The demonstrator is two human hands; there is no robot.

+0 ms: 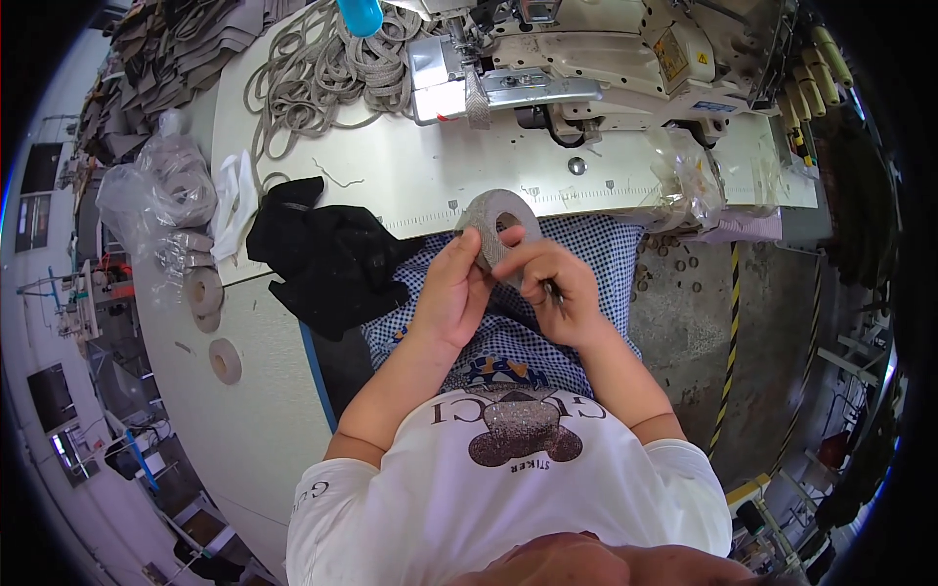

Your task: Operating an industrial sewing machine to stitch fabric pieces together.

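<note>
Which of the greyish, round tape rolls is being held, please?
The greyish, round tape roll in the left hand; the other visible rolls lie untouched toward the picture's left.

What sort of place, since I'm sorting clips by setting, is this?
Probably a sewing workshop: there's a sewing machine on the table, looped grey strips beside it and piled cloth pieces at upper left.
</note>
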